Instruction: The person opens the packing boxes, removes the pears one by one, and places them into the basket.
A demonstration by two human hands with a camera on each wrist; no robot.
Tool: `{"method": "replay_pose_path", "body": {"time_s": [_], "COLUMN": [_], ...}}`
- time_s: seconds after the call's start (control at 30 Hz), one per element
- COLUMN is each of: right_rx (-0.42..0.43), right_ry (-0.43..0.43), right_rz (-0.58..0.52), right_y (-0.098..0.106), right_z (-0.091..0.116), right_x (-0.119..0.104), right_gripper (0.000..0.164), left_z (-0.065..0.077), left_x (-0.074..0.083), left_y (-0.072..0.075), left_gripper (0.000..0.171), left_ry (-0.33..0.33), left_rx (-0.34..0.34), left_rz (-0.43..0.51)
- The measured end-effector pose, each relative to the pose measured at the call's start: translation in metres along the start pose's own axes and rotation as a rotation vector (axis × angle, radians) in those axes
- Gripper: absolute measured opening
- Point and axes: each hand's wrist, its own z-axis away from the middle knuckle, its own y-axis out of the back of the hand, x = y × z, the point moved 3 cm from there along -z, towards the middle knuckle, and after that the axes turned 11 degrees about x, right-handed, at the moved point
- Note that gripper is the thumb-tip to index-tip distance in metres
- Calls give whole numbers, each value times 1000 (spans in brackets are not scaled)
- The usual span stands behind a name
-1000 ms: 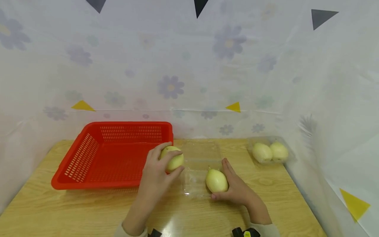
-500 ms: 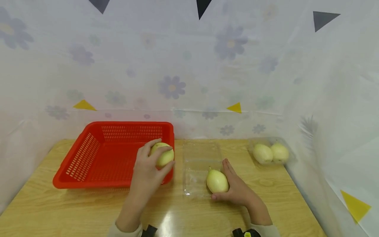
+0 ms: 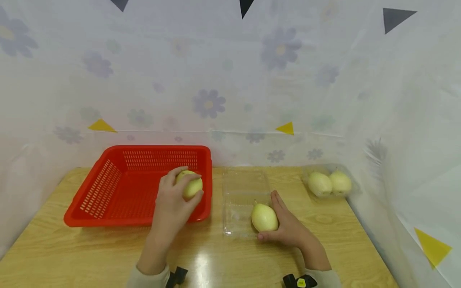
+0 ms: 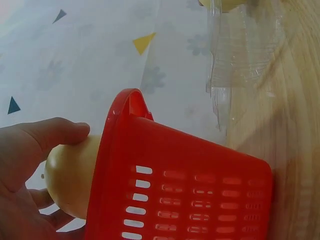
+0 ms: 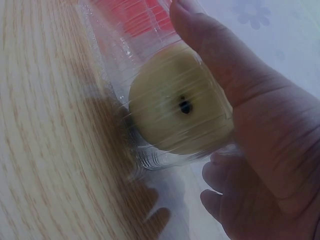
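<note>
My left hand [image 3: 174, 198] holds a pale yellow-green pear [image 3: 191, 186] by its sides, over the right part of the red basket [image 3: 205, 212]. In the left wrist view, the basket's rim hides part of that pear [image 4: 72, 175]. A second pear [image 3: 264, 218] lies in the right front part of an opened clear plastic box [image 3: 234, 224], stem pointing away from me. My right hand [image 3: 288, 228] grips the box around that pear, thumb at the front and fingers along the right side. In the right wrist view, clear plastic wall covers the pear's dark blossom end [image 5: 185, 105].
Another clear box [image 3: 329, 196] with two pears [image 3: 319, 184] stands at the table's back right corner. Behind the wooden table [image 3: 237, 264] hangs a flower-patterned sheet [image 3: 237, 80], with more of it along the right edge. The basket fills much of the left side.
My left hand has carried its pear leftward from beside the plastic box to over the basket. My right hand, the box and its pear have stayed in place.
</note>
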Motion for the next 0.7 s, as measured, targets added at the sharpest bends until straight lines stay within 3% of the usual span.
{"method": "replay_pose_path", "body": {"time_s": [0.3, 0.7], "right_rx": [-4, -3], "right_ry": [-6, -1], "right_rz": [-5, -5], "right_y": [0, 1], "right_z": [2, 1], "right_x": [-1, -4], "right_gripper": [134, 135], "left_z": [1, 2], "left_x": [-10, -22], "left_y": [-6, -12], "left_gripper": [35, 33], "left_ry": [79, 131], "left_rx": [-70, -153], "left_rz": [-45, -119]}}
